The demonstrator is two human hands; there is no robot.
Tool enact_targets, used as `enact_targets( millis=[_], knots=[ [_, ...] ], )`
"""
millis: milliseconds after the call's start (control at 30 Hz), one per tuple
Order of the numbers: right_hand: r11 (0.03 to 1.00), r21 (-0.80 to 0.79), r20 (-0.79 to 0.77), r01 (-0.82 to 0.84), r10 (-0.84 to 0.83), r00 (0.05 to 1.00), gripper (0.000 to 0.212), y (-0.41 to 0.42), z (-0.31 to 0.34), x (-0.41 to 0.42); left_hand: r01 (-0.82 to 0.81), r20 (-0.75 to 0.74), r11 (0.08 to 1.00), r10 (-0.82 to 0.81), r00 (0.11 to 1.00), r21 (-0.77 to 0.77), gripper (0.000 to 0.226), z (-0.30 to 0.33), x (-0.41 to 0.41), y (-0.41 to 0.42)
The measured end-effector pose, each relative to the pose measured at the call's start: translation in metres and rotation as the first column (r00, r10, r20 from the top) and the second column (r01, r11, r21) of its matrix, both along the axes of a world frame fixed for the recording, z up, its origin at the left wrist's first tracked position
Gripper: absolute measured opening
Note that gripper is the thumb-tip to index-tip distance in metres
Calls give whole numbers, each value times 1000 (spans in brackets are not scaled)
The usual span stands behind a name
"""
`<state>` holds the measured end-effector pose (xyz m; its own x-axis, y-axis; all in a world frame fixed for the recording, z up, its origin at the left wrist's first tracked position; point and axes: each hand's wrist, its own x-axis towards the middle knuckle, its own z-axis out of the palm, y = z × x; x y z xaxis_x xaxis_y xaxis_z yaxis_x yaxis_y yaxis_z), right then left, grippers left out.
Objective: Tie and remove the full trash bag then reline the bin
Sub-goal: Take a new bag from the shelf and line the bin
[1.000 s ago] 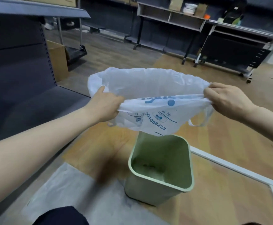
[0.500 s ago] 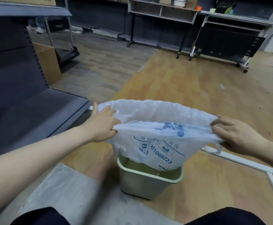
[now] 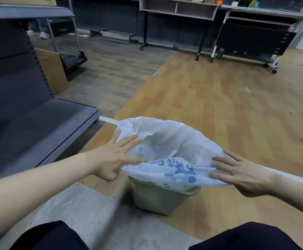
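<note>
Dark knees (image 3: 53, 237) at bottom edge, grey mat (image 3: 85, 210) between them. Bin (image 3: 158, 201), pale green, stands on mat's far edge, white bag (image 3: 167, 141) with blue print draped in its mouth and billowing open above rim. Left hand (image 3: 111, 159): fingers spread wide on bag's left side, thumb and forefinger pinching near hem. Right hand (image 3: 244, 175): fingers straight, splayed, pressing bag's right edge. Beyond: wood floor (image 3: 219, 98), grey shelving (image 3: 20, 87) left, cardboard box (image 3: 53, 71), wheeled tables (image 3: 255, 29) at back.
</note>
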<state>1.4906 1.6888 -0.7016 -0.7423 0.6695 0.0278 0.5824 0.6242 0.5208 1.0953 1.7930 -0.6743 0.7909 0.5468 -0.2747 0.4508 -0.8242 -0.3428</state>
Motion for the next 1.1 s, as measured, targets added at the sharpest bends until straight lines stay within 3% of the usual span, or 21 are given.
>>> enact_targets(
  millis=[67,133,200,300,400,500,633,733,833,933,1000,1100],
  knots=[
    [1000,5,38,-11,11,999,64,-6,-2,0,84,56,995,-87,995,61,85,-6,-2,0],
    [1000,-10,44,10,-10,999,62,-12,-3,0,208,105,947,-239,965,246,82,-12,-1,1],
    [999,-14,21,39,-38,999,58,-17,-8,1,171,161,920,-240,957,354,76,-14,2,2],
    [998,-40,-17,54,-55,998,51,-24,-13,4,3,316,927,-131,940,375,64,-4,14,1],
    [995,-96,-29,-10,7,1000,32,-29,-14,6,-90,378,930,-55,924,357,54,9,24,1],
    [993,-116,-199,-4,-20,980,46,-29,-12,-2,-27,454,938,-142,880,346,46,12,36,4],
    [986,-128,-623,110,-166,764,50,-20,2,-33,73,518,946,-237,822,317,42,13,54,0],
    [953,-259,-738,159,-301,604,55,-8,7,-59,205,510,925,-351,785,321,37,16,62,-5],
    [837,-543,-724,76,-512,462,58,6,7,-90,374,471,849,-521,712,373,22,16,68,-8],
    [575,-814,-563,-80,-748,353,41,19,9,-126,405,490,836,-546,679,370,43,10,72,-4],
    [446,-885,-459,-131,-792,402,41,27,5,-145,405,472,825,-560,681,394,46,7,71,0],
    [385,-914,-390,-125,-753,531,31,35,-8,-160,476,395,777,-623,676,411,21,5,63,2]
  ],
)
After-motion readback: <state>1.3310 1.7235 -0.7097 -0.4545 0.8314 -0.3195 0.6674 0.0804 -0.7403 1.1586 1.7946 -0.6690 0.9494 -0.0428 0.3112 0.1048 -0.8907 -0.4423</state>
